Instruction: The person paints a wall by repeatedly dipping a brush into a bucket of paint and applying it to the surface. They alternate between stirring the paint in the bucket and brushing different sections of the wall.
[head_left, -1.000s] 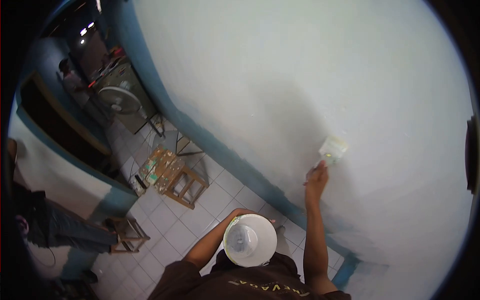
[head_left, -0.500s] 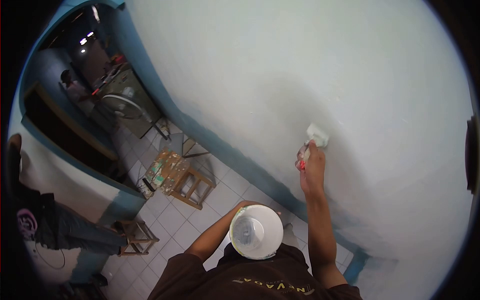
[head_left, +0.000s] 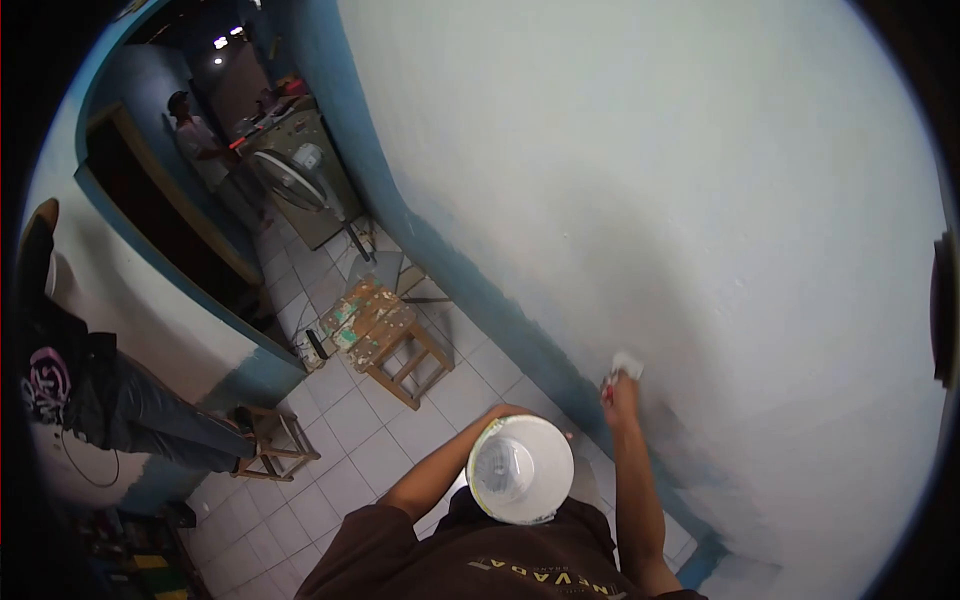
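My right hand [head_left: 622, 400] is closed round a paintbrush [head_left: 628, 365] with a whitened head and some red at the handle. The brush head lies against the lower part of the white wall [head_left: 760, 200], just above its blue lower band. In front of my chest, my left hand [head_left: 508, 411] is wrapped round the far side of a white bucket [head_left: 545, 465]. Most of its fingers are hidden behind the bucket. Whitish paint smears the bucket's rim and inner side.
A paint-spotted wooden stool [head_left: 375, 325] stands on the tiled floor [head_left: 340, 440], with a standing fan [head_left: 295, 180] behind it. At left, a person in jeans [head_left: 170, 425] has a foot on another stool [head_left: 280, 450]. Another person [head_left: 205, 150] stands beyond the archway.
My right hand has brought the paintbrush down the wall towards the blue band. My view has swung a little to the left. The bucket stays in my left hand.
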